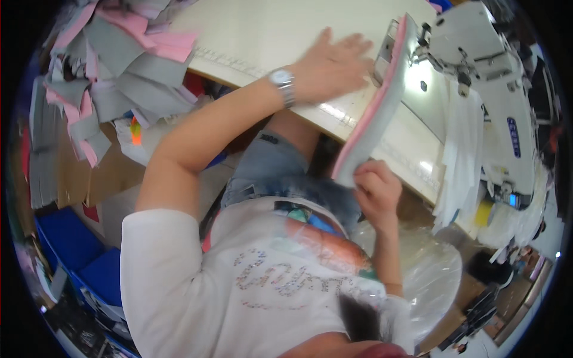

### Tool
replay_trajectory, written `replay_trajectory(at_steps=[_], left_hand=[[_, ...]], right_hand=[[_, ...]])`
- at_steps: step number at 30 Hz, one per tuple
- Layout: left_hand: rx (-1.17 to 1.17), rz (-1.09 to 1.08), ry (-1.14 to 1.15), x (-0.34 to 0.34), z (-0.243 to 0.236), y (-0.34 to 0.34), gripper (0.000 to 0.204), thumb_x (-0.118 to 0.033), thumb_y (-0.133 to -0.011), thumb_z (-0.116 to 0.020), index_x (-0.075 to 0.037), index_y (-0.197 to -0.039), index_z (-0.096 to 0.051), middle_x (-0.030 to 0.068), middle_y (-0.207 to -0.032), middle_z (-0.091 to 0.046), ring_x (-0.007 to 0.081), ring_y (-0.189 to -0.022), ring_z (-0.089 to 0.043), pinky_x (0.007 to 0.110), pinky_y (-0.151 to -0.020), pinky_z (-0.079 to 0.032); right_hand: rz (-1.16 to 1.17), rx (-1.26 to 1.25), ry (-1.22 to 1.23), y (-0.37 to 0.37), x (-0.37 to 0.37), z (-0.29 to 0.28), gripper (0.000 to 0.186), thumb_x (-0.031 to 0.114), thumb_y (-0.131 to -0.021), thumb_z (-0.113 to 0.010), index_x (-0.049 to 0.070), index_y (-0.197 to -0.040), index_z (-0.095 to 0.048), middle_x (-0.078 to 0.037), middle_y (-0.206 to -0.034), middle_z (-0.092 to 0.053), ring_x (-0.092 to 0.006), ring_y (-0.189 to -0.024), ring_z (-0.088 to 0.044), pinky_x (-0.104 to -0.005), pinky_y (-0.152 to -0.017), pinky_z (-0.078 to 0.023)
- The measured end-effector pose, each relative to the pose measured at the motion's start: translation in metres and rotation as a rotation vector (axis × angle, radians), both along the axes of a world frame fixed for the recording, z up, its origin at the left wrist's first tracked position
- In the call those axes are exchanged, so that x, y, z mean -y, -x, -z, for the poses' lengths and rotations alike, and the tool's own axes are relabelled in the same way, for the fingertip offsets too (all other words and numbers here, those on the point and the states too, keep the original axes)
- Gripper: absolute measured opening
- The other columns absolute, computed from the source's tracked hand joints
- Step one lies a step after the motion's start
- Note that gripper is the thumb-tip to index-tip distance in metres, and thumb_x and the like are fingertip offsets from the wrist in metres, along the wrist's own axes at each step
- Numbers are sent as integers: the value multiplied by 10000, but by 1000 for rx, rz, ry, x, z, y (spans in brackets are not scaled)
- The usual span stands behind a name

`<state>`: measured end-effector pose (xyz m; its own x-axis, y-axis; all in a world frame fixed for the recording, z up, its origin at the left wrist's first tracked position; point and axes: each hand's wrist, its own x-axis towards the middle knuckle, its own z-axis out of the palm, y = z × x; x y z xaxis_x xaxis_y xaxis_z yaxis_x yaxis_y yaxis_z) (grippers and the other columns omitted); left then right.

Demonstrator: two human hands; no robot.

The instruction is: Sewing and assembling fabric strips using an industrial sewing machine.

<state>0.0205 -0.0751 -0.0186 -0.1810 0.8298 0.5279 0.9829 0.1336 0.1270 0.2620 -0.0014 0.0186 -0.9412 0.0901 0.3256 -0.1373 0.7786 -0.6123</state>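
Note:
A long grey fabric strip (pixel 387 107) with a pink edge runs from the table's near edge up to the presser foot area of a white sewing machine (pixel 477 53). Its near end is pinched in my right hand (pixel 379 190), just off the table's edge. My left hand (pixel 335 68), slightly blurred, has its fingers spread above the white table (pixel 256 30), left of the strip, and holds nothing. A metal watch (pixel 282 83) is on that wrist. Where the strip meets the needle is hidden.
Many grey and pink fabric pieces (pixel 140 74) are heaped at the left. White strips (pixel 462 155) hang beside the machine on the right. Clear plastic (pixel 430 268) lies below the table at my right. A blue chair (pixel 77 238) stands at the lower left.

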Motion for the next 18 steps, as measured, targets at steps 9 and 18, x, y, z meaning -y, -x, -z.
replay_trajectory(at_steps=[9, 18], left_hand=[[1611, 19, 301, 82, -22, -88, 254, -219, -865, -691, 1, -987, -655, -10, -770, -625, 41, -593, -565, 194, -514, -440], [1751, -20, 342, 72, -13, -89, 180, -166, -859, -695, -13, -943, -652, -4, -806, -650, 33, -654, -576, 174, -547, -467]], right_hand=[[8, -114, -211, 5, 8, 16, 121, 69, -667, -626, 52, -755, -544, -78, -855, -585, -239, -742, -600, -315, -567, -493], [548, 137, 1008, -26, 29, 36, 139, 104, -846, -694, 5, -943, -678, -11, -855, -650, -74, -752, -616, -217, -586, -481]])
